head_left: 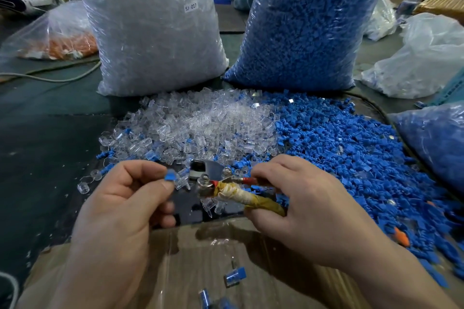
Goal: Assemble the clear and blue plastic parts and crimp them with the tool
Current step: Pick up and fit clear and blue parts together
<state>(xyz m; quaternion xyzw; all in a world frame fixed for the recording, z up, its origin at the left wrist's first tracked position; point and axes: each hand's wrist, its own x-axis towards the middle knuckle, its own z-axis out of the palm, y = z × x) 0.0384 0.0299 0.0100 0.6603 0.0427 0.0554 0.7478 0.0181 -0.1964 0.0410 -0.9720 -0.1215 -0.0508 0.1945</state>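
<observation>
Orange pieces fill a sack [62,42] lying at the far left of the dark green bench [45,158], with a pale cable [50,79] running in front of it. Next we see a tall bag of clear parts [150,32] standing upright, a small label [191,7] reading SJ 017 on its face. Nearer to us, our left hand [120,203] pinches a blue part [170,175] between thumb and forefinger, the other fingers curled under. A clear piece [182,180] sits just beside that blue part on the tool side; we cannot tell whether the two are joined. Behind the hands a heap of clear parts [200,123] lies loose on the bench. In the middle, the tool [206,170] points its metal head at the pinched part, close to it. Under the hands is a cardboard box [190,253] holding a few joined blue-and-clear pieces [234,276]. Our right hand [313,208] is wrapped round the tool's handles, one bound in yellowish tape [251,198], the other thin and red. Behind it stands a bag of blue parts [306,27], and a heap of blue parts [351,153] spreads to the right of the clear heap, touching it. White plastic bags [426,57] lie at the far right.
</observation>
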